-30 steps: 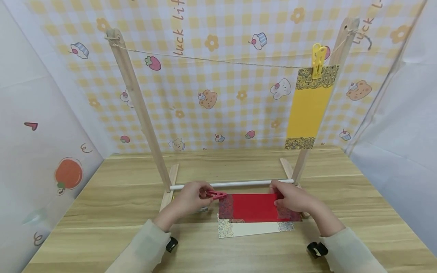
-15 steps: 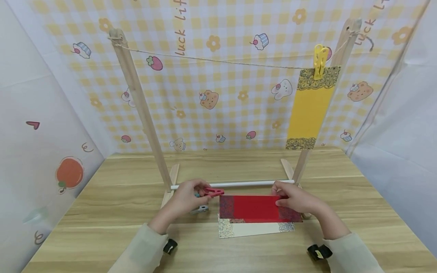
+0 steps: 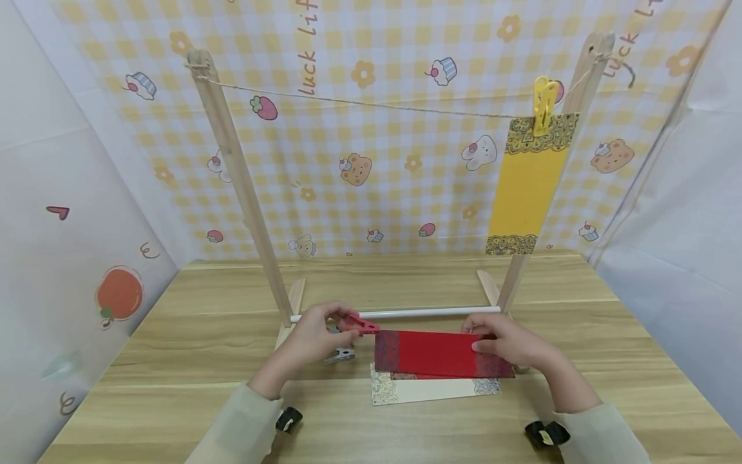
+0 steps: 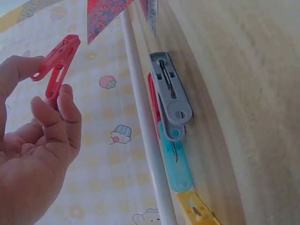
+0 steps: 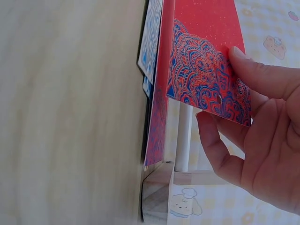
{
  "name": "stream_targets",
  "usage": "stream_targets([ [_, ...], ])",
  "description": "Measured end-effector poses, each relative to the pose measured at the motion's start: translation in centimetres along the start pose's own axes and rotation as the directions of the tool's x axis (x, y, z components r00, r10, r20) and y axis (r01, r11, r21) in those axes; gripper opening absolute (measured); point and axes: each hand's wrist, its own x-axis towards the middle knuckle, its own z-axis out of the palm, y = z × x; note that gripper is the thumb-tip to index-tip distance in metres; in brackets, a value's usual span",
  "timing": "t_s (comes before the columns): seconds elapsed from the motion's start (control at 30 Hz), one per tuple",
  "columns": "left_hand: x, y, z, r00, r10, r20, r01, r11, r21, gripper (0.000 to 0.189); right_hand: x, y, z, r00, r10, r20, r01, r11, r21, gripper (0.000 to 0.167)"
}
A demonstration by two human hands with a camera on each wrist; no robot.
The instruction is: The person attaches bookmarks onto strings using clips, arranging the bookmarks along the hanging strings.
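Note:
In the head view my left hand (image 3: 315,332) holds a red clothespin (image 3: 364,325) close to the upper left corner of a red card. The left wrist view shows the thumb and fingers pinching the handle ends of that clothespin (image 4: 58,63). My right hand (image 3: 504,338) pinches the right end of the red card (image 3: 437,354), which has patterned bands at both ends. A small hole shows in the card's patterned end (image 5: 201,70) in the right wrist view. Under it lie another red card (image 5: 157,122) and a cream card (image 3: 435,391) on the table.
A yellow card (image 3: 526,193) hangs by a yellow clothespin (image 3: 543,106) from a string (image 3: 371,103) between two wooden posts. A white rod (image 3: 429,312) joins the posts low down. Grey (image 4: 171,89), teal (image 4: 176,164) and yellow (image 4: 199,208) clothespins lie on the table.
My left hand has risen slightly with the red clothespin, bringing the grey clothespin on the table into fuller view. The red card's left end has lifted and shifted slightly right in my right hand.

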Motion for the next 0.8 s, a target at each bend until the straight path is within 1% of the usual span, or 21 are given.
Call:
stream_targets([
  [0.1,0.0,0.1,-0.1,1.000,0.002,0.008,-0.002,0.999,-0.038,0.024,-0.1,0.0,-0.1,1.000,0.014,-0.008,-0.014,1.000,0.010,0.013],
  [0.27,0.0,0.2,-0.4,0.999,0.027,0.022,-0.025,0.996,-0.082,0.026,-0.3,-0.2,-0.3,0.999,0.034,-0.030,-0.034,0.999,-0.003,0.015],
  [0.4,0.1,0.4,-0.7,0.998,0.046,0.051,-0.038,0.986,-0.161,0.028,-0.3,-0.3,-0.4,0.998,0.047,-0.052,-0.048,0.999,-0.024,0.016],
  [0.5,0.1,0.6,-1.0,0.995,0.070,0.076,-0.054,0.978,-0.201,0.028,-0.4,-0.3,-0.5,0.997,0.049,-0.064,-0.051,0.998,-0.026,0.017],
  [0.57,0.0,0.8,-1.3,0.992,0.094,0.082,-0.077,0.978,-0.192,0.029,-0.5,-0.3,-0.5,0.997,0.037,-0.071,-0.039,0.999,-0.024,0.017],
  [0.63,0.0,1.0,-1.5,0.990,0.114,0.077,-0.101,0.982,-0.162,0.028,-0.5,-0.3,-0.6,0.997,0.019,-0.074,-0.020,1.000,-0.012,0.016],
  [0.73,-0.1,1.4,-2.0,0.989,0.129,0.071,-0.117,0.982,-0.150,0.028,-0.6,-0.3,-0.7,0.997,-0.005,-0.079,0.006,1.000,0.014,0.014],
  [0.8,-0.2,1.7,-2.3,0.990,0.127,0.069,-0.115,0.982,-0.153,0.029,-0.6,-0.3,-0.8,0.996,-0.010,-0.089,0.013,1.000,0.029,0.013],
])
